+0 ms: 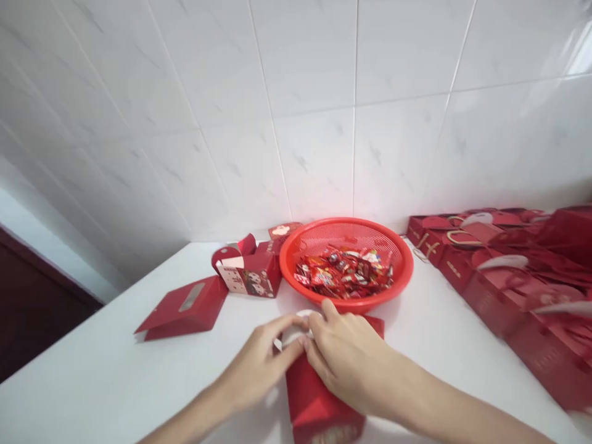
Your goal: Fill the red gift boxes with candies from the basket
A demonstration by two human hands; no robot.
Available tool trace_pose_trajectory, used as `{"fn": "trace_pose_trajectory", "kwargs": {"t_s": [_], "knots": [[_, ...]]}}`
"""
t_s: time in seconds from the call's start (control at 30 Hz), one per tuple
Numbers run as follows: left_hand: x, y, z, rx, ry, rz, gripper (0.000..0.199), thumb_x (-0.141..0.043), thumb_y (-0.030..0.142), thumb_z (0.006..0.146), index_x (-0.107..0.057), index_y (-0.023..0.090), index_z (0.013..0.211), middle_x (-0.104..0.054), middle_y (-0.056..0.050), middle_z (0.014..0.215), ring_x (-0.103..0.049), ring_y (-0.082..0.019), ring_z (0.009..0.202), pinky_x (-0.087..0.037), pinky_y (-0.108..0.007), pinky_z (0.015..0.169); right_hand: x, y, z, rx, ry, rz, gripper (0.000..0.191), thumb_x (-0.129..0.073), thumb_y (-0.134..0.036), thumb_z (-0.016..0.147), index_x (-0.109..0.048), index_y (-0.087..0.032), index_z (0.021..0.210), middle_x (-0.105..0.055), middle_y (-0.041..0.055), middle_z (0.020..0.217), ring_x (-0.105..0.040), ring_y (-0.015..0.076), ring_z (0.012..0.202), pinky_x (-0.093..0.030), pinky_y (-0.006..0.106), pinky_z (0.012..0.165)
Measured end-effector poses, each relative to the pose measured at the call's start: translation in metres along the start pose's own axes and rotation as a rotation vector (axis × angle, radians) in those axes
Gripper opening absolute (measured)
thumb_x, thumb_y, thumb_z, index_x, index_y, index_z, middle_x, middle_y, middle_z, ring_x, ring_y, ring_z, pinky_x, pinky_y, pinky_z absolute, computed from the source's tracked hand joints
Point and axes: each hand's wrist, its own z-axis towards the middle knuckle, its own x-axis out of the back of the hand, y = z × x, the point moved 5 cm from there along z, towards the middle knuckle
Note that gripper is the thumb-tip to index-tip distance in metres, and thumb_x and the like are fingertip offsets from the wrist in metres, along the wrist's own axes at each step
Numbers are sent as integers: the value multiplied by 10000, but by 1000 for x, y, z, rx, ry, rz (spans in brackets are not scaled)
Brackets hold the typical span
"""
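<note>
A red box (319, 401) with gold lettering on its near side stands on the white table, in front of the red basket. My left hand (263, 357) pinches the pale flap (292, 334) at the top of the box from the left. From the right, my right hand (346, 354) lies over the box top with its fingers bent, its fingertips meeting those of my left hand at the flap. What my right fingers grip there is hidden. Part of the box's far red edge (375, 325) shows beyond my right hand.
Wrapped candies (346, 271) fill the red basket (404, 271). A flat folded red box (185, 307) and an open red box (252, 274) lie left on the table (115, 370). Several red gift boxes (502, 296) line the right side. A tiled wall (314, 135) rises behind.
</note>
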Motion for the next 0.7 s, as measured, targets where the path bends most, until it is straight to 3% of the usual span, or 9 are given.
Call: {"fn": "trace_pose_trajectory", "kwargs": {"t_s": [0.1,0.3,0.5,0.7], "knots": [[-2,2,-3,31,30,52,371,-538,506,882,-681,229,1082,-710,-57,1134,-625,-223,869,-509,-279,727,-3,2,2,-5,-57,18,309,-352,-223,1013,-653,-149,1009,-662,110,937,-654,240,751,-386,310,543],[-4,2,-9,21,-6,56,403,-683,466,764,-677,247,1102,-698,-66,1156,-624,-267,982,-515,-309,823,-9,11,2,-138,-107,229,314,-411,-360,1005,-643,-167,1090,-662,124,1033,-688,254,846,-441,315,625],[2,1,-12,110,-91,-53,498,-590,376,772,-641,231,1246,-688,-71,1191,-624,-260,976,-519,-339,856,-2,17,-3,-186,-105,399,330,-435,-435,994,-636,-174,1005,-619,93,988,-628,214,817,-399,293,621],[20,-12,-9,103,-94,-163,620,-489,276,668,-654,241,1264,-619,-37,1352,-548,-314,1192,-511,-357,918,9,29,-7,-148,-144,523,226,-592,-394,897,-586,-168,885,-608,65,931,-557,171,766,-375,254,592]]}}
